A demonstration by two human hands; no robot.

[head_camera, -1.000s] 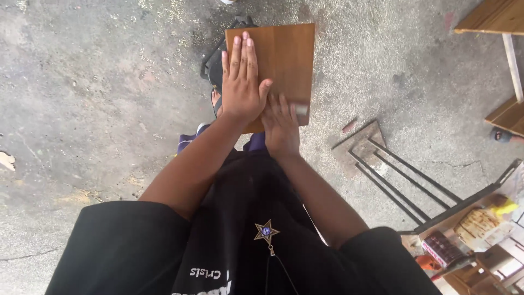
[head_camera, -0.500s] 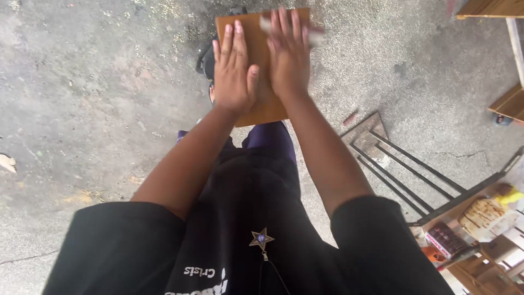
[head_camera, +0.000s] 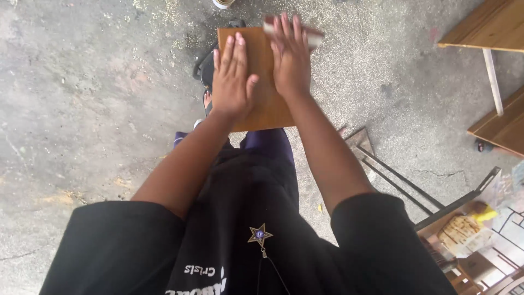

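Pressing flat, the left hand (head_camera: 233, 82) steadies the brown wooden panel (head_camera: 263, 104) at upper centre of the frame; the right hand (head_camera: 291, 57), fingers extended over a sanding block (head_camera: 314, 37), has advanced from the panel's near edge to its far edge; sanding stroke in progress.

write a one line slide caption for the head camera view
Left hand flat on a brown rectangular wooden board, right hand pressing a small block at its far edge, above grey concrete floor.
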